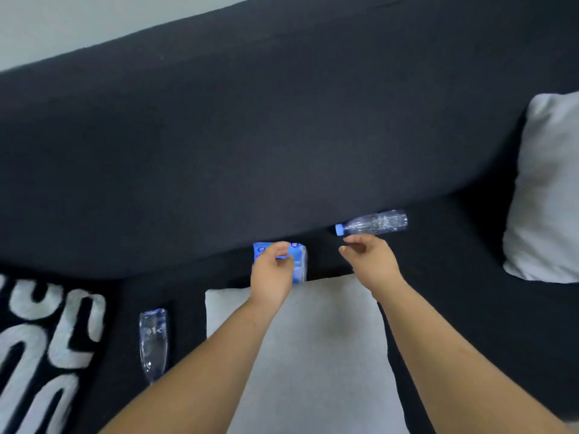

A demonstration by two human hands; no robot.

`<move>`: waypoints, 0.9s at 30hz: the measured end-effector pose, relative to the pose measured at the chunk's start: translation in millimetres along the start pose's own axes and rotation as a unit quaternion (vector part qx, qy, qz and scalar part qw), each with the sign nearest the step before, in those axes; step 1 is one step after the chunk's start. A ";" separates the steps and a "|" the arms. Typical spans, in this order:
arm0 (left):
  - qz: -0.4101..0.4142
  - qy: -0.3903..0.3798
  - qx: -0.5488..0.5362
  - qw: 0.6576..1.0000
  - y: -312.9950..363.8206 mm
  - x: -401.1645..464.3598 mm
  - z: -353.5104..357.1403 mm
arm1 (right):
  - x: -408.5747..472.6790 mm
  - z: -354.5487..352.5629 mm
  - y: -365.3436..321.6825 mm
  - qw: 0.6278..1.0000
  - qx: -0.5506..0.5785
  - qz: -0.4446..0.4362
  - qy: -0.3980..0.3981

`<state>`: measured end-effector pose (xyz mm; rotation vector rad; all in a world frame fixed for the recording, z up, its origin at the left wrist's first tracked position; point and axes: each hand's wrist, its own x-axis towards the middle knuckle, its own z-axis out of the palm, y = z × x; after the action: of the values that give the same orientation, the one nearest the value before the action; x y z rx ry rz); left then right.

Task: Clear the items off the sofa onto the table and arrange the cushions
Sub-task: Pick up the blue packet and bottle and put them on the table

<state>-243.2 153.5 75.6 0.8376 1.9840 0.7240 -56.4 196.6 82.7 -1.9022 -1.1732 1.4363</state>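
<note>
Dark sofa (282, 136) under a pale wall (62, 23), left hand (273, 270) pinching a blue tissue pack (299, 261) at the seat's far edge, right hand (369, 258) half-curled, empty, near a lying bottle (372, 223), grey cushion (313, 355) near, another (548, 189) right, patterned cushion (40, 339) and second bottle (153, 343) left, print unreadable.

A home living room: dark upholstered sofa (250, 136), pale cushions (313, 355), plain wall (62, 26) behind its backrest.
</note>
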 end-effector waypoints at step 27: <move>-0.062 -0.085 0.095 0.990 -72.5 107.0 12.2 | 117.6 21.9 58.0 0.746 -0.654 -0.125 0.016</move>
<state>-298.6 194.1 -34.6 0.8495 1.9518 0.3836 -47.4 263.8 -31.6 -2.2872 -2.7036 0.2535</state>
